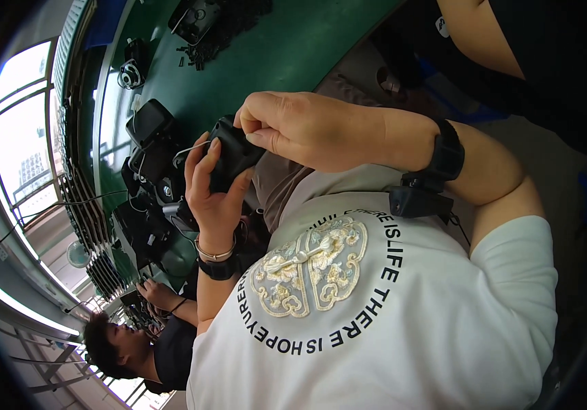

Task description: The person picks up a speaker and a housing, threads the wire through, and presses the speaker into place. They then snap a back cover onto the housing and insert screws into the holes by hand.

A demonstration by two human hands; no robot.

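A black box-like plastic housing (239, 152) is held up in front of my body, near the table's edge. My left hand (213, 195) grips it from below and the left, thumb on one side and fingers on the other. A thin pale wire (193, 147) comes out beside my left fingertips. My right hand (300, 130) is closed in a pinch at the housing's upper right corner. Whatever lies between those fingertips is hidden. Both wrists wear black bands, and a small black device (420, 203) hangs at the right one.
Several black housings with wires (150, 123) crowd the green table (266, 55) to the left. A black tray (194, 20) and a heap of small black parts (228, 31) lie at the far side. One co-worker (164, 348) sits at lower left; another person's arm (481, 34) shows at upper right.
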